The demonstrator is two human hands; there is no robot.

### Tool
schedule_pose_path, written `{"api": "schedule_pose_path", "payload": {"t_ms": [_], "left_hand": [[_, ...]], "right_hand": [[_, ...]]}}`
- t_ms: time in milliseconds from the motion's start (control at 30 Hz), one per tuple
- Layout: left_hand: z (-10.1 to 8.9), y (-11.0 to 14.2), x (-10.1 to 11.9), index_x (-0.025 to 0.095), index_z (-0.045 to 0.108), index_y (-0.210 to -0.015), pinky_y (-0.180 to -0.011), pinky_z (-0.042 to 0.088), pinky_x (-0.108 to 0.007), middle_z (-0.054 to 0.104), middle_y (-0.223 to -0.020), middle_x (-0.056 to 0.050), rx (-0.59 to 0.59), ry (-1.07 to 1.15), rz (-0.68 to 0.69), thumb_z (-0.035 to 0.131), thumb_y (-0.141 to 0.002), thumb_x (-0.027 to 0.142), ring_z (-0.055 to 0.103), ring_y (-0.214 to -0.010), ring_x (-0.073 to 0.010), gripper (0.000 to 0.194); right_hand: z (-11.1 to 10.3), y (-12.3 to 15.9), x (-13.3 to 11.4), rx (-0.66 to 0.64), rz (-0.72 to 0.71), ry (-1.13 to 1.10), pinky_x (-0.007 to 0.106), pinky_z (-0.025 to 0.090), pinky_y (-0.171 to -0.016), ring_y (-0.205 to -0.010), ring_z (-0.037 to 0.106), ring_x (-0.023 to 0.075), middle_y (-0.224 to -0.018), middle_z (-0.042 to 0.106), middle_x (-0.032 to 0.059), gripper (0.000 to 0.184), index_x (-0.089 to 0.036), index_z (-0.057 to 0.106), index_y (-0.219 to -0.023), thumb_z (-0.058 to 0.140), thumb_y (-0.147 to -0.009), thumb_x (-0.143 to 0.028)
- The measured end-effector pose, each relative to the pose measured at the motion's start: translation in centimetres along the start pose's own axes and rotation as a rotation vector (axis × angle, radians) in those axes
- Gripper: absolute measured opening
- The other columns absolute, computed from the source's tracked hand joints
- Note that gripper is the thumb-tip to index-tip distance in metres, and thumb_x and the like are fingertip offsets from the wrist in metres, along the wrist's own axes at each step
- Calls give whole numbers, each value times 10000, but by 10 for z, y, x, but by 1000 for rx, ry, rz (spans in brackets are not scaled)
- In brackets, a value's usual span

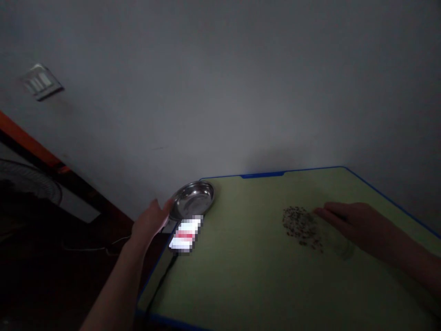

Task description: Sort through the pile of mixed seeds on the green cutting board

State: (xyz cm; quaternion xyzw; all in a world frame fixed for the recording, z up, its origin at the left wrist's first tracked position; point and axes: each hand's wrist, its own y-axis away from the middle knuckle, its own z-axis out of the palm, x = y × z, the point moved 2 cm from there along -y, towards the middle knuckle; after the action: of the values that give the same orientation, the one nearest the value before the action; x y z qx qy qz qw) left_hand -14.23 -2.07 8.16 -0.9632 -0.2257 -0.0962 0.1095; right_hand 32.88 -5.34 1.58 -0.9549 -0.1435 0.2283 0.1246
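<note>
At the table's far left corner, my left hand (151, 221) is closed on the rim of a shiny, shallow metal bowl (195, 197). The bowl is tilted and has nothing visible in it. Over on the right, my right hand (351, 223) is closed around a see-through container (341, 246), which is blurred and hard to make out. Just left of it is a patch of small dark and pale beans or seeds (299, 225) on the table. Whether some of them are inside the container, I cannot tell.
A lit phone (186, 234) with a blurred screen lies below the bowl, with a black cable (161, 280) running from it. The pale green table (237, 276) has a blue edge and stands against a grey wall (220, 92). A fan (27, 184) is at the left.
</note>
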Motion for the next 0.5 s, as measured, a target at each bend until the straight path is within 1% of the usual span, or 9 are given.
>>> {"api": "schedule_pose_path", "payload": {"t_ms": [67,100,167,233,367,433,500], "left_hand": [[16,-8,-12,35,545,-1147,-588,464,-333,686,-773,-158,-150,122,-31,457,-832,512,664,-676,-290,579],[22,-9,-12,34,548,-1125,-536,448,-318,670,-696,-129,-168,148,-36,446,-842,458,636,-569,-259,520],[25,-10,-6,43,558,-1091,-488,417,-287,632,-608,-76,-164,187,-36,454,-828,327,585,-481,-213,401],[19,-10,4,61,569,-1074,-471,396,-260,591,-554,-38,-139,236,-27,452,-817,271,558,-465,-184,352],[-1,-12,18,88,575,-1097,-475,399,-227,566,-555,-3,-105,351,-11,474,-816,265,534,-463,-137,347],[-4,-11,20,81,565,-1138,-475,401,-218,547,-550,12,-97,388,-13,471,-818,243,516,-456,-121,371],[-2,-7,18,71,545,-1186,-465,395,-215,520,-528,29,-100,404,-24,459,-818,215,495,-440,-115,405]], "right_hand": [[-3,0,-1,12,2,5,312,321,-534,-505,559,197,-536,590,31,523,-225,559,-617,339,-917,-592],[-4,0,-2,9,2,5,312,318,-537,-511,564,200,-538,591,32,517,-225,562,-621,340,-918,-586],[-4,0,-4,-6,7,-1,312,314,-544,-526,576,202,-552,600,33,500,-222,574,-638,346,-926,-562],[-5,-1,-5,-10,14,-10,308,312,-543,-530,582,200,-557,608,33,491,-220,583,-643,357,-929,-549],[-6,-2,-2,-2,13,-40,309,333,-545,-544,600,208,-576,635,40,501,-217,625,-681,362,-928,-564],[-6,-2,0,2,3,-52,309,345,-548,-551,606,207,-590,646,44,500,-215,635,-693,363,-932,-560],[-7,-2,2,16,-1,-60,307,350,-548,-551,605,202,-603,654,45,487,-214,634,-688,375,-934,-547]]}}
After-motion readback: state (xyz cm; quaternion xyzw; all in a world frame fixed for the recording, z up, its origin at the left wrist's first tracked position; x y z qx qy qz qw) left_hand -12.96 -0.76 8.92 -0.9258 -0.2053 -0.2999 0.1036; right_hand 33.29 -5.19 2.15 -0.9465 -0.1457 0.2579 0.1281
